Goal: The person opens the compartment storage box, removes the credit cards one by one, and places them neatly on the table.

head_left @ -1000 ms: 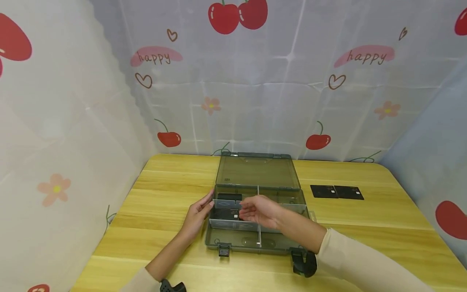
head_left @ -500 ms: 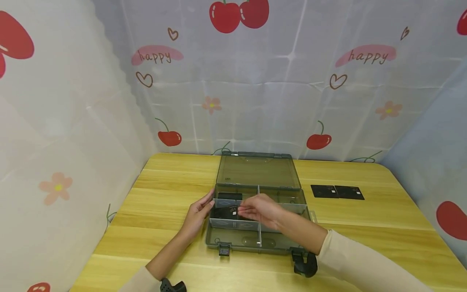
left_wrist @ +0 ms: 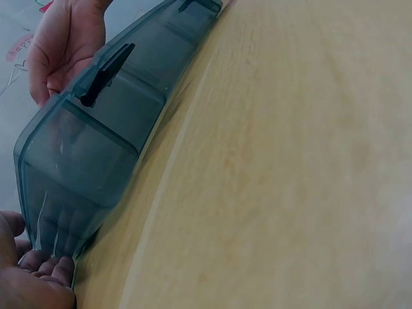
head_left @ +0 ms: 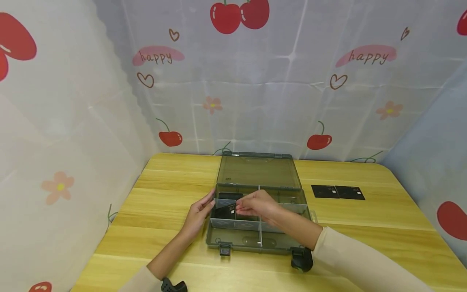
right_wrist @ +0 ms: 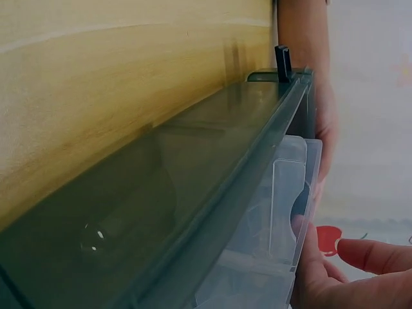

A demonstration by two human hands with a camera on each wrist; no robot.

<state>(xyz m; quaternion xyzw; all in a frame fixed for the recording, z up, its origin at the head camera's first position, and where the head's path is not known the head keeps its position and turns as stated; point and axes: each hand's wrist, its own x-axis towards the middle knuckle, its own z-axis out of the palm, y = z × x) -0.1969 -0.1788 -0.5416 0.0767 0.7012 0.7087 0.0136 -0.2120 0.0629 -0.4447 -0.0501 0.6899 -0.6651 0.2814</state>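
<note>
A smoky, see-through compartment box (head_left: 233, 245) lies on the table with its lid laid back. My left hand (head_left: 195, 217) grips its left side; in the left wrist view those fingers curl at the box's lower corner. Over the left middle compartment, my right hand (head_left: 260, 205) pinches the right edge of a black VIP card (head_left: 223, 212), which sits tilted inside. The right wrist view shows my right fingers (right_wrist: 310, 261) beside a clear divider (right_wrist: 283, 212), while the card itself is hidden there.
Two black cards (head_left: 324, 191) lie side by side on the wooden table (head_left: 164, 178), right of the box. A dark item (head_left: 230, 196) occupies the back left compartment. Behind, the open lid (head_left: 259, 172) reaches near the cherry-patterned curtain (head_left: 248, 109).
My right hand has shifted slightly left with the VIP card, which has gone from lying flatter to tilted. My left hand has stayed at the box's left side.
</note>
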